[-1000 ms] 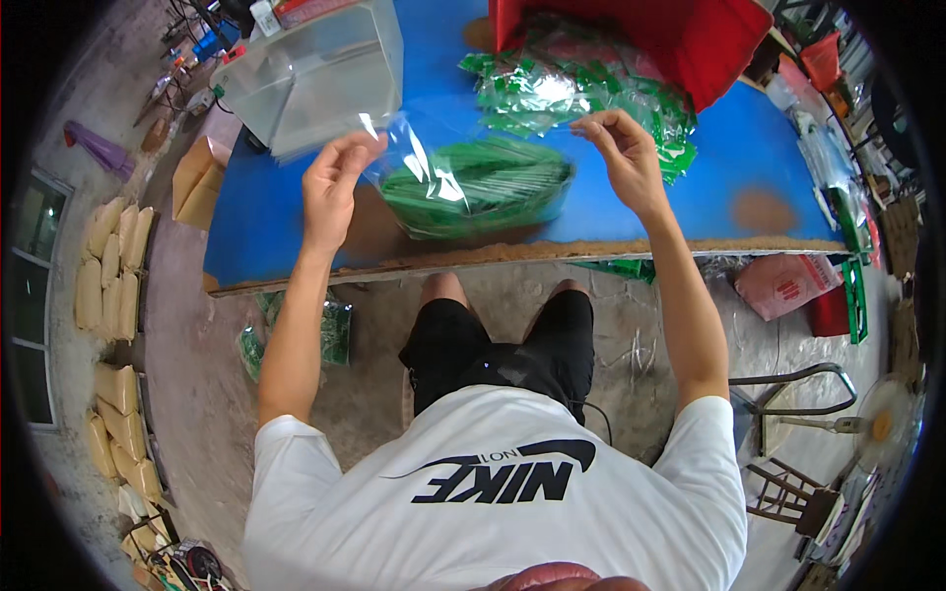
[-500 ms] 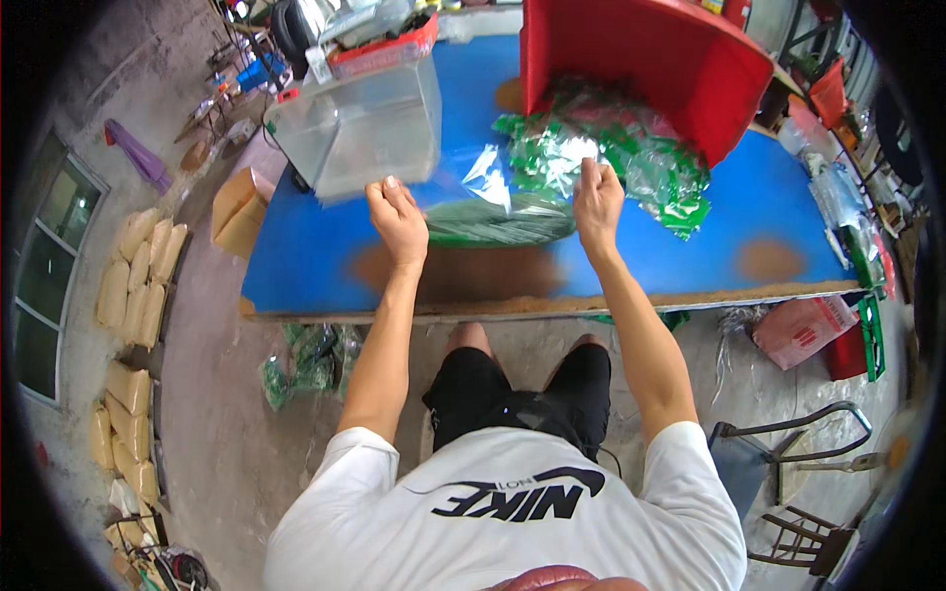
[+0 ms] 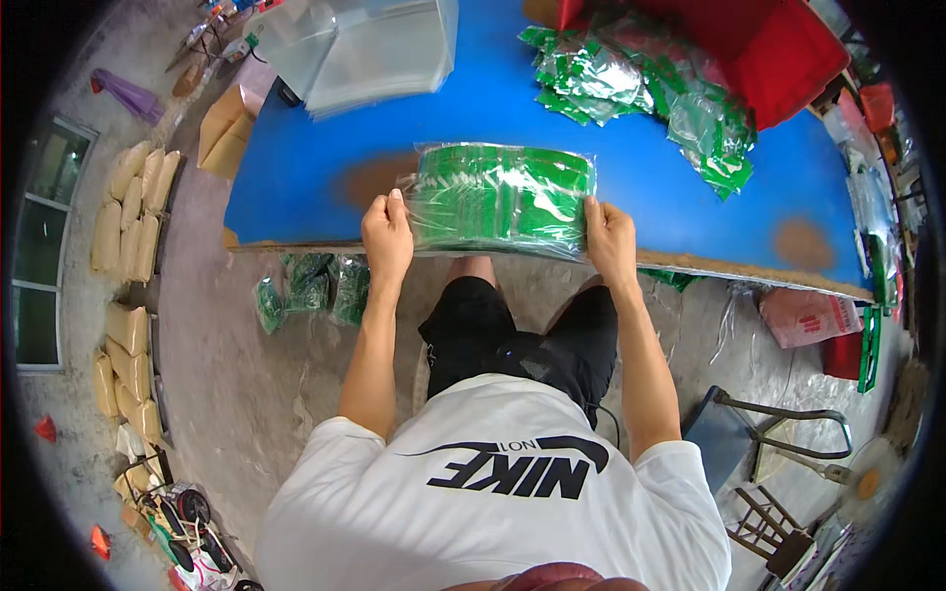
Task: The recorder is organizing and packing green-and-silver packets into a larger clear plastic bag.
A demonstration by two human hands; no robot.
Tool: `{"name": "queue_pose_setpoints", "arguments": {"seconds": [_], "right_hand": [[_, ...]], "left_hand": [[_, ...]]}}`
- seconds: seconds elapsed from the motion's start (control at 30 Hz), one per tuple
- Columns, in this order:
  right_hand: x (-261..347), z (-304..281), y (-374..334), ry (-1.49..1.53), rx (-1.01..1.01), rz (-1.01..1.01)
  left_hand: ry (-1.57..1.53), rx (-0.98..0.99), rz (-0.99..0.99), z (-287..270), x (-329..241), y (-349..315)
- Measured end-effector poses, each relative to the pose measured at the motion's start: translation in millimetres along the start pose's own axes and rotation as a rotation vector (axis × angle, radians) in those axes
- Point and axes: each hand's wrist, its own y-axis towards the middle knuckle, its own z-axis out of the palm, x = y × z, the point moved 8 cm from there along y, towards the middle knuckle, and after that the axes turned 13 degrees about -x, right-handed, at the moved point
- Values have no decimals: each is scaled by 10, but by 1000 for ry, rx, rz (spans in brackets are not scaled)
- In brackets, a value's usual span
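Note:
A clear plastic bag (image 3: 503,202) packed with green flat packets lies across the front edge of the blue table, its film wrinkled and shiny. At its left end my left hand (image 3: 388,234) is closed on the plastic, thumb on top. My right hand (image 3: 612,241) grips the opposite end with the fingers curled. Beyond the bag, to the right, a loose heap of green and clear packets (image 3: 641,84) spills from a red bin (image 3: 788,64). A stack of clear plastic bags (image 3: 384,59) rests at the back left of the table.
The blue table (image 3: 690,222) has a worn brown front edge. Several filled bags (image 3: 313,286) lie on the floor beneath it. An open cardboard box (image 3: 229,133) stands at its left. Tan sacks (image 3: 128,217) are piled by the wall; a hand trolley (image 3: 734,433) and wooden stool (image 3: 774,532) are at right.
My hands have brought the bag closer to me, down to the table's front edge. Its blurred, slack film now lies sharp and snug around the green packets. The view has tilted downward.

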Motion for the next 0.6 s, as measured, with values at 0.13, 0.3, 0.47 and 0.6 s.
{"name": "queue_pose_setpoints", "arguments": {"seconds": [0.13,0.3,0.47,0.6], "right_hand": [[49,-36,-19,-329,-8,-124],[461,-359,192,-348,-218,-275],[1451,523,-21,-131,-113,-640],[908,898,9,-503,-20,-631]], "left_hand": [[227,265,7,97,18,53],[147,68,243,-210,-685,262],[367,199,661,692,-1257,-34],[531,254,368,918,-608,-89]]}}
